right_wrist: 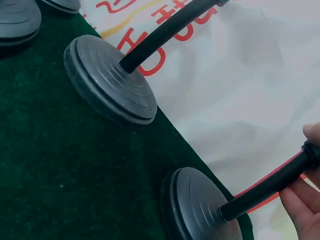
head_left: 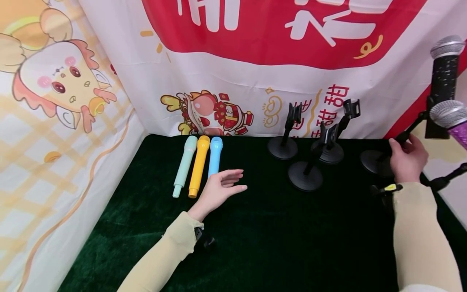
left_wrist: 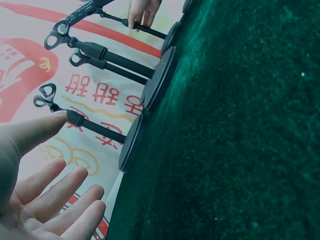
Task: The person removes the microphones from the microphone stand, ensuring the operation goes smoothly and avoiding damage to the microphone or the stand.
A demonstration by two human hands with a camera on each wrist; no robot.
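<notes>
Microphone stand: on the right part of the tabletop, near the back edge; its round base appears to rest on the dark green cloth.
Right hand: clamped on the pole of this stand, at its upper part, thumb on one side and fingers on the other.
Load on top: a black microphone with silver head sits above the gripped pole, in the holder.
Left hand: holds nothing that I can see, fingers apart from the thumb, in front of the blue microphone; if it touches, I cannot tell.
Handling: pole looks stiff and smooth, so it may slip a little; base is probably the heavy part, but the microphone may make the top tip.
Where to hold: on the straight pole below the joint, I think, not by the microphone, which could come loose.
Neighbours: three stands with bare holders, the nearest of them in front; a yellow microphone beside a pale green one; a purple microphone at the right edge.
</notes>
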